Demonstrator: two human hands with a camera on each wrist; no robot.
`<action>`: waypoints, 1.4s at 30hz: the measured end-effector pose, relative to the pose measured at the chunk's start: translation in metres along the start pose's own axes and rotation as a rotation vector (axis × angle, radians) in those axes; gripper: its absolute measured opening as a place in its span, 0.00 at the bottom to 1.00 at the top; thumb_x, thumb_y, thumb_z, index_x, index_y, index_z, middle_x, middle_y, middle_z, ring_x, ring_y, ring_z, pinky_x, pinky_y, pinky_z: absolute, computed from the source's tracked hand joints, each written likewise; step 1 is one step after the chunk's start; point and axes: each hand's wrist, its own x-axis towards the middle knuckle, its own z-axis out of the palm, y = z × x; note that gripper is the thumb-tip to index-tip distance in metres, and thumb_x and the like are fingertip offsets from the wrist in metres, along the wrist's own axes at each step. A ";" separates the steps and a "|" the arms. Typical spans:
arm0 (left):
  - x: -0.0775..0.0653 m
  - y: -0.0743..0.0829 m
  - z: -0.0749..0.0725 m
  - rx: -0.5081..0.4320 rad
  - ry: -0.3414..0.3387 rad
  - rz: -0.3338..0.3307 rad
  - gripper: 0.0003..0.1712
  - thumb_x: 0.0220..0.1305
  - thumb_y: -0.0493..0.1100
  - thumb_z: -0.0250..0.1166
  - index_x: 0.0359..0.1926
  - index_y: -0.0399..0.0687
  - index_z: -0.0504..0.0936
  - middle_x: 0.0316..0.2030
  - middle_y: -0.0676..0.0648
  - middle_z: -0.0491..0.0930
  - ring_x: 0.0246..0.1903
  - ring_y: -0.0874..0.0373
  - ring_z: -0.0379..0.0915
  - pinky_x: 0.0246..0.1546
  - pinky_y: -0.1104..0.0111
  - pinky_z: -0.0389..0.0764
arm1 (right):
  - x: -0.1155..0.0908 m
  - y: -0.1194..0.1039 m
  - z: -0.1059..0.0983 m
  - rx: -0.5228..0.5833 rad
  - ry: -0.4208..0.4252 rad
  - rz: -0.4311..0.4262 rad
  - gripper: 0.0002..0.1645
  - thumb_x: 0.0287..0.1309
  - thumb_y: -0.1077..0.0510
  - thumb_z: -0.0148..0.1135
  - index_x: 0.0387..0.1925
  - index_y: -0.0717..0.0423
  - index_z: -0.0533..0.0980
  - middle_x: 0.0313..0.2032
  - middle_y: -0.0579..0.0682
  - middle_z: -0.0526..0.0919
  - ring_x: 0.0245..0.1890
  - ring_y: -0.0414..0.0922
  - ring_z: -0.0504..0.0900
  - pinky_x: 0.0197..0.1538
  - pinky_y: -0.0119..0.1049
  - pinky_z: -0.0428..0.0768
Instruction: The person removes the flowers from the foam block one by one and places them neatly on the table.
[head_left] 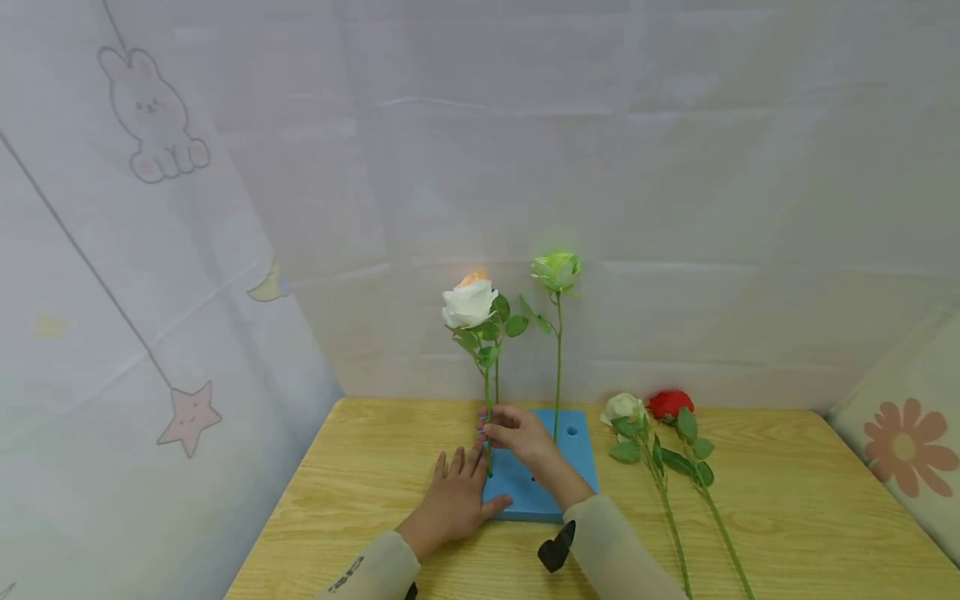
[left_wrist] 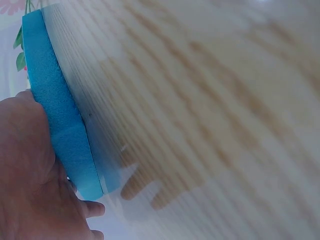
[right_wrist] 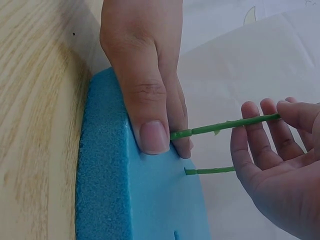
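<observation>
My right hand point(head_left: 519, 431) pinches the green stem point(right_wrist: 235, 123) of a white rose point(head_left: 469, 303) between thumb and fingers. That stem stands upright at the left side of a blue foam block point(head_left: 517, 492), its lower end at the block's top face. With fingers spread, my left hand point(head_left: 453, 502) rests on the block's left edge, its thumb point(right_wrist: 152, 135) on the top face close to the stem. Behind the white rose stands an orange-tinted rose point(head_left: 472, 277), mostly hidden. A green rose point(head_left: 557, 271) stands upright farther back in the block.
To the right of the block, a cream rose point(head_left: 624, 408) and a red rose point(head_left: 670, 403) lie on the wooden table point(head_left: 360, 467), stems toward me. A hole point(head_left: 572, 431) shows in the block's back right corner. A pale cloth point(head_left: 675, 183) hangs behind.
</observation>
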 end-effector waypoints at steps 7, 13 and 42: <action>0.000 -0.001 0.001 0.003 -0.006 -0.003 0.55 0.70 0.79 0.39 0.81 0.43 0.50 0.80 0.42 0.46 0.76 0.34 0.47 0.71 0.35 0.46 | 0.000 0.001 0.000 0.016 -0.003 0.007 0.22 0.69 0.58 0.64 0.62 0.58 0.78 0.56 0.62 0.83 0.56 0.61 0.82 0.58 0.50 0.81; 0.002 -0.002 0.003 -0.004 -0.002 -0.001 0.55 0.70 0.78 0.40 0.81 0.42 0.50 0.80 0.41 0.46 0.76 0.33 0.46 0.71 0.34 0.45 | 0.000 -0.004 0.000 0.010 0.003 0.015 0.20 0.70 0.57 0.64 0.61 0.54 0.79 0.55 0.62 0.83 0.56 0.59 0.83 0.57 0.48 0.82; 0.008 -0.009 0.015 -0.034 0.007 -0.012 0.56 0.68 0.81 0.37 0.82 0.50 0.47 0.81 0.45 0.43 0.77 0.35 0.43 0.72 0.34 0.43 | -0.023 -0.041 -0.008 -0.013 0.019 -0.102 0.21 0.71 0.57 0.63 0.62 0.55 0.79 0.51 0.59 0.86 0.50 0.50 0.86 0.58 0.50 0.81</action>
